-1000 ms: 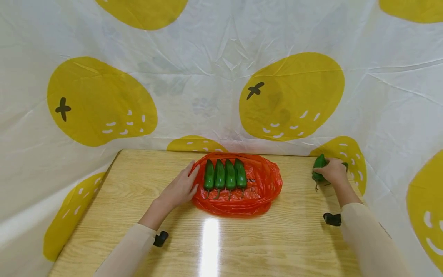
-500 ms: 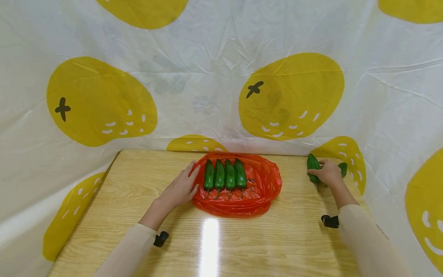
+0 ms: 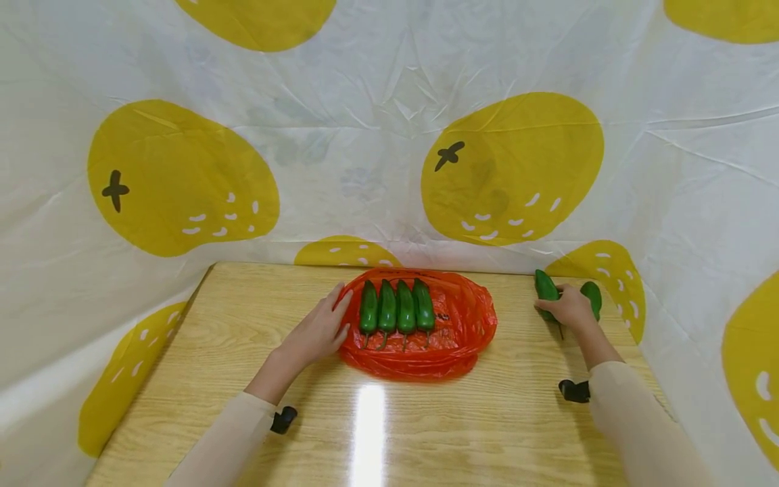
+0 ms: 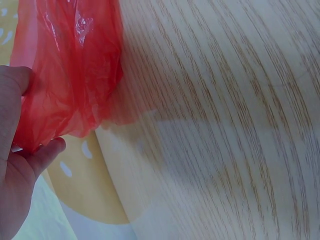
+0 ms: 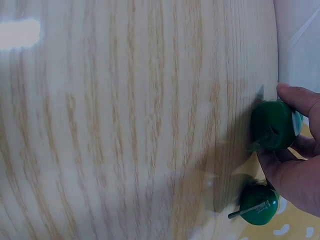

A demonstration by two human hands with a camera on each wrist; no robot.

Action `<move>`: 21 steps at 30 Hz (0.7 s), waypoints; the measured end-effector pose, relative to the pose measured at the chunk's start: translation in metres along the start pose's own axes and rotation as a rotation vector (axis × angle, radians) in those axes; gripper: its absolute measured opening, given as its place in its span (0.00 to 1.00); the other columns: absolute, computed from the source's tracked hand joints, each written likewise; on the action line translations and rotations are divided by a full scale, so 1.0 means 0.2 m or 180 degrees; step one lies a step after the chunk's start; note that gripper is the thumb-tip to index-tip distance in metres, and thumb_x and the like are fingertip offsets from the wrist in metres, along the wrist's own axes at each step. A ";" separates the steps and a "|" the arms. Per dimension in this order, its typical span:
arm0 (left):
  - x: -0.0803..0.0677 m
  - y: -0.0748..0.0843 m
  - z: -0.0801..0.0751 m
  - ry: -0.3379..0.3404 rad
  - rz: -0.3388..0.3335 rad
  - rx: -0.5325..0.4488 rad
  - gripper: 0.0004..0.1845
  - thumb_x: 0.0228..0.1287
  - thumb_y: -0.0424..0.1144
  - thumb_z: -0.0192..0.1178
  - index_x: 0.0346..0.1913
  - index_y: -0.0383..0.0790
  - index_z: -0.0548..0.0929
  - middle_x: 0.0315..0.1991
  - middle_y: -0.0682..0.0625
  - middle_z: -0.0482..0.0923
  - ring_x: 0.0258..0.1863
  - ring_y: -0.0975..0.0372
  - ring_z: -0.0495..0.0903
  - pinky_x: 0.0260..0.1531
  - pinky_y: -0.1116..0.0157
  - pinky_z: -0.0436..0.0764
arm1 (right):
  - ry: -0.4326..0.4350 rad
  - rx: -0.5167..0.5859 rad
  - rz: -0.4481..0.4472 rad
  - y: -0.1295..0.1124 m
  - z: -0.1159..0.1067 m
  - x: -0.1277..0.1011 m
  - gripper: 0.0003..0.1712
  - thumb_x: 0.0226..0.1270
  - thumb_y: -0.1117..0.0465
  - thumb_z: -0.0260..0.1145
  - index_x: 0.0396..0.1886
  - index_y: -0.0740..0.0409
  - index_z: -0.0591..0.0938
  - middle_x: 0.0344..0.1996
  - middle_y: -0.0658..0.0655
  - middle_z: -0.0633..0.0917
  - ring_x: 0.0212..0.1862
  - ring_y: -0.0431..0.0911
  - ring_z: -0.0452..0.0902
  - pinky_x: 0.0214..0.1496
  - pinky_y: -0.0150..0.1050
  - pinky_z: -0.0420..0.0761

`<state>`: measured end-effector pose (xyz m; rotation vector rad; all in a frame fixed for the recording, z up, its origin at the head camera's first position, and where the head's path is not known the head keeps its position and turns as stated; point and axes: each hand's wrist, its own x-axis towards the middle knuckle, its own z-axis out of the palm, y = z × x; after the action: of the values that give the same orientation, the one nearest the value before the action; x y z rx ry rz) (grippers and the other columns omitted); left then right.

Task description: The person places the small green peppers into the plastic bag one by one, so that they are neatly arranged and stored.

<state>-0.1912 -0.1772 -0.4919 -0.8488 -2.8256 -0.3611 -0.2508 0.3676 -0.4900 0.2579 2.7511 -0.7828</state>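
Overhead, a white sheet (image 3: 377, 135) printed with big yellow fruit shapes hangs behind and around a wooden counter (image 3: 377, 433). On the counter's far middle lies a red bag (image 3: 456, 331), spread flat, with four green peppers (image 3: 395, 308) side by side on it, stems toward the person.

Both arms wear pale sleeves, each with a small black camera at the wrist. The left hand (image 3: 316, 333) rests at the bag's left edge, fingers straight and flat; in the left wrist view the thumb and a fingertip touch the crumpled red plastic (image 4: 75, 75), so its grip is loose and wide, holding nothing.

At the counter's far right edge the right hand (image 3: 569, 308) curls round a pepper (image 3: 546, 287), which juts out to the left of the knuckles. In the right wrist view this pepper (image 5: 274, 125) is seen end on, pinched between thumb and fingers. A second pepper (image 3: 592, 297) lies just beside the hand on its right, its stem (image 5: 247, 210) pointing out over the wood.
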 end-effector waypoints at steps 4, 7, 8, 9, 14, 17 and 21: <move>0.00 0.00 0.00 -0.0011 0.0013 -0.0012 0.36 0.70 0.37 0.63 0.76 0.26 0.65 0.76 0.27 0.60 0.67 0.38 0.74 0.67 0.47 0.77 | 0.0027 -0.0017 -0.0017 0.02 0.02 0.01 0.51 0.75 0.46 0.63 0.76 0.82 0.54 0.70 0.85 0.62 0.68 0.79 0.60 0.68 0.71 0.68; 0.00 0.00 0.00 -0.0023 0.0015 -0.0009 0.36 0.70 0.37 0.63 0.76 0.25 0.65 0.76 0.26 0.60 0.67 0.38 0.75 0.66 0.48 0.78 | 0.0066 -0.0030 -0.0038 0.02 0.02 0.01 0.50 0.75 0.46 0.63 0.76 0.82 0.55 0.69 0.85 0.63 0.67 0.79 0.61 0.67 0.71 0.68; 0.00 0.00 0.00 -0.0024 0.0013 -0.0003 0.36 0.70 0.37 0.63 0.76 0.25 0.65 0.76 0.26 0.60 0.66 0.38 0.75 0.66 0.48 0.78 | 0.0079 -0.0031 -0.0041 0.03 0.02 0.01 0.50 0.75 0.46 0.63 0.76 0.82 0.55 0.69 0.85 0.63 0.67 0.79 0.61 0.67 0.71 0.69; 0.00 0.00 0.00 -0.0025 0.0012 0.0001 0.36 0.70 0.37 0.64 0.76 0.25 0.65 0.76 0.26 0.60 0.66 0.38 0.75 0.66 0.48 0.78 | 0.0092 -0.0028 -0.0044 0.03 0.02 0.01 0.50 0.75 0.46 0.63 0.76 0.82 0.55 0.69 0.85 0.63 0.67 0.79 0.62 0.67 0.71 0.69; 0.00 0.00 0.00 -0.0033 -0.0015 0.0012 0.36 0.70 0.38 0.64 0.76 0.26 0.65 0.76 0.27 0.60 0.66 0.38 0.75 0.65 0.48 0.78 | 0.0138 0.0038 -0.0035 0.03 0.02 0.00 0.50 0.74 0.45 0.63 0.75 0.81 0.57 0.69 0.84 0.65 0.66 0.77 0.64 0.66 0.70 0.70; 0.00 0.00 0.01 -0.0061 -0.0048 -0.0005 0.36 0.71 0.38 0.63 0.76 0.26 0.64 0.76 0.27 0.59 0.67 0.38 0.74 0.66 0.48 0.78 | 0.0133 0.0108 -0.0032 0.03 0.01 -0.02 0.51 0.75 0.44 0.63 0.76 0.80 0.56 0.69 0.84 0.65 0.65 0.76 0.66 0.65 0.68 0.72; 0.00 0.00 0.00 -0.0098 -0.0083 -0.0017 0.37 0.71 0.39 0.62 0.77 0.27 0.63 0.78 0.28 0.57 0.68 0.38 0.73 0.67 0.48 0.77 | 0.0159 0.0168 -0.0103 0.03 0.00 -0.04 0.50 0.76 0.43 0.62 0.75 0.80 0.57 0.66 0.84 0.68 0.61 0.73 0.70 0.61 0.66 0.76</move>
<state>-0.1922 -0.1771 -0.4926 -0.8265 -2.8676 -0.3626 -0.2422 0.3713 -0.4905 0.2473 2.7907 -0.8695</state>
